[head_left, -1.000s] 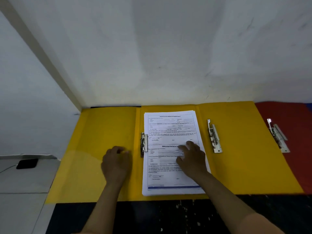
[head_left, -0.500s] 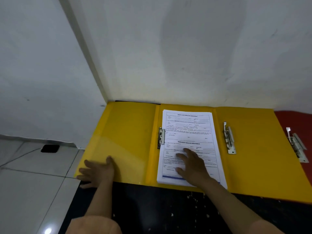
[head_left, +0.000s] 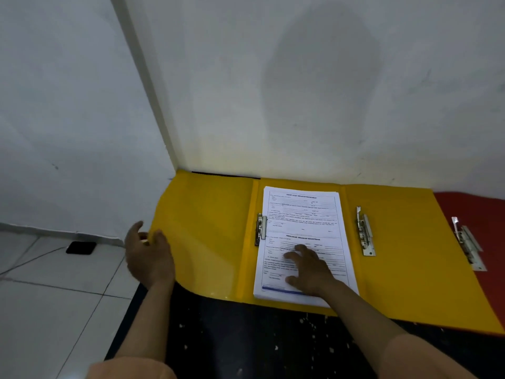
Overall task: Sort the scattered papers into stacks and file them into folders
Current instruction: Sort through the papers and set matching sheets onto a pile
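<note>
Now closing the yellow folder (head_left: 207, 242): left hand (head_left: 149, 257) pinches the cover's outer edge; right hand (head_left: 310, 266) lies flat, fingers spread, on the paper stack (head_left: 300, 214) by the clip (head_left: 261, 229). Suggest lifting cover evenly, withdrawing right hand late.

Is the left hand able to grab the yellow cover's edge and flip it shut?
Probably yes. The left hand is already at the outer edge of the yellow cover, fingers curling round it, with nothing between them.
</note>
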